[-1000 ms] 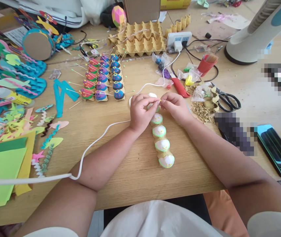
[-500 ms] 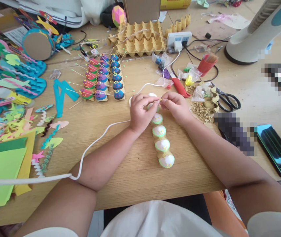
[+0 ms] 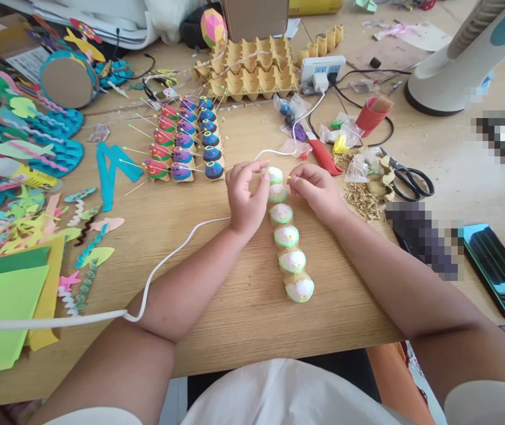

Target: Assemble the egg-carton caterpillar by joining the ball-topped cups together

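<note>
A strip of egg carton point(image 3: 294, 276) lies lengthwise before me, its bumps topped with white clay and edged in light green. Small yellow bits dot the nearer bumps. My left hand point(image 3: 248, 198) is beside the far end of the strip, thumb and fingers apart, with the fingertips close to the farthest white bump point(image 3: 274, 173); whether they touch it I cannot tell. Just right of the same end, my right hand point(image 3: 316, 190) pinches a tiny yellow piece of clay point(image 3: 289, 177) between thumb and forefinger.
Painted egg carton strips point(image 3: 183, 140) with pins stand behind, left of egg trays point(image 3: 252, 68). A white cable point(image 3: 181, 248) crosses under my left forearm. At right lie a red-handled tool point(image 3: 323, 157), scissors point(image 3: 411, 180) and a phone point(image 3: 500, 271). Paper cutouts point(image 3: 26, 218) cover the left side.
My left hand has moved left, away from my right hand, and its fingers have parted. The far bumps now show. My right hand stays almost in place with the yellow piece.
</note>
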The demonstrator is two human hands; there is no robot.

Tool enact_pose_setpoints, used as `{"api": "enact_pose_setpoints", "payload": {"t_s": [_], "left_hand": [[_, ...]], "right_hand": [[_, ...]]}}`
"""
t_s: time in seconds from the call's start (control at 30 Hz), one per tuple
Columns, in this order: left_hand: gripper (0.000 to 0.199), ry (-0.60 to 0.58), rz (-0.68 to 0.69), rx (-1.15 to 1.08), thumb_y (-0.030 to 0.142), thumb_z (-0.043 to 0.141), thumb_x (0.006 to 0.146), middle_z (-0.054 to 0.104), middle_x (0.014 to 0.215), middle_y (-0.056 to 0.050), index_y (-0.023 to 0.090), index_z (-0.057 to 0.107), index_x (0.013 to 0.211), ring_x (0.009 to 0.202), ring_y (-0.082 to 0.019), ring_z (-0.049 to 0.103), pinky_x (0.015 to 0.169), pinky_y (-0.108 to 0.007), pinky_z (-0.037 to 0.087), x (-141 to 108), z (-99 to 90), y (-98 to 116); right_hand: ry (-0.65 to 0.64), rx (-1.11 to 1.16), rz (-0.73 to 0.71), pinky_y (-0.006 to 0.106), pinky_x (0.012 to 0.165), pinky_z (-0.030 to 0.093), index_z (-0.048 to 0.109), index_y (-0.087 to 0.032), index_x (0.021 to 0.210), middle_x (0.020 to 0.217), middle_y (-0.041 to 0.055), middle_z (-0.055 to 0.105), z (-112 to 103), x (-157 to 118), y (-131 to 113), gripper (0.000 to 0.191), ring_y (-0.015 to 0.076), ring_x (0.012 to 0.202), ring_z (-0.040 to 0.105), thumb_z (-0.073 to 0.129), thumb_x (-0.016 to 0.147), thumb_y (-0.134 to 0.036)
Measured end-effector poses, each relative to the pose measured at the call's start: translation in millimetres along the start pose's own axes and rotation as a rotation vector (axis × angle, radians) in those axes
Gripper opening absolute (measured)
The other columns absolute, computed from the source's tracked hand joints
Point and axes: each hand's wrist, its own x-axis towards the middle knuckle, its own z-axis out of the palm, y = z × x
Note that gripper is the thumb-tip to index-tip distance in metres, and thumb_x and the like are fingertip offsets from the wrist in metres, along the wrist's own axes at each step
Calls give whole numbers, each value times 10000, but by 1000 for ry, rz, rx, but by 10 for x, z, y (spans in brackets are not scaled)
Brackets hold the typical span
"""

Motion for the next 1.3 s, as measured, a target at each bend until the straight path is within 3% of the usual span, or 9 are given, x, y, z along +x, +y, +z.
{"api": "enact_pose_setpoints", "payload": {"t_s": [0.13,0.43,0.9,1.1,1.3], "left_hand": [[201,-9,-61,-51,222,597,1103,801,1248,-57,262,751,1225,1158,-208,729,1023,-349,548,-9,36,-35],[170,-90,152,-29,345,639,1125,815,1097,-20,279,796,1126,1126,-215,727,1102,-388,522,-26,-29,102],[162,-102,135,-96,332,686,1099,812,1064,-14,276,838,1094,1096,-214,723,1074,-380,512,-36,-8,92],[148,-72,101,-141,333,713,1077,832,1046,-9,266,842,1050,1078,-209,741,1057,-379,516,-31,6,92],[149,-65,73,-138,356,723,1061,844,1039,-7,275,843,1024,1080,-212,755,1063,-388,527,-27,-4,115]], "right_hand": [[13,22,-6,297,683,477,661,-232,879,723,-34,615,-3,24,41,182,134,675,543,801,881,-348],[31,23,-74,277,666,435,666,-222,865,749,-33,614,9,23,104,182,124,697,548,807,887,-336],[53,-47,-34,286,702,436,670,-214,811,717,-24,636,27,-7,-6,73,133,706,538,699,878,-222],[34,-12,-36,289,705,443,663,-217,834,734,-27,628,27,-4,12,181,131,710,540,779,912,-331],[42,4,-54,286,689,436,678,-213,840,766,-23,640,23,-4,57,423,125,712,550,884,881,-579]]}}
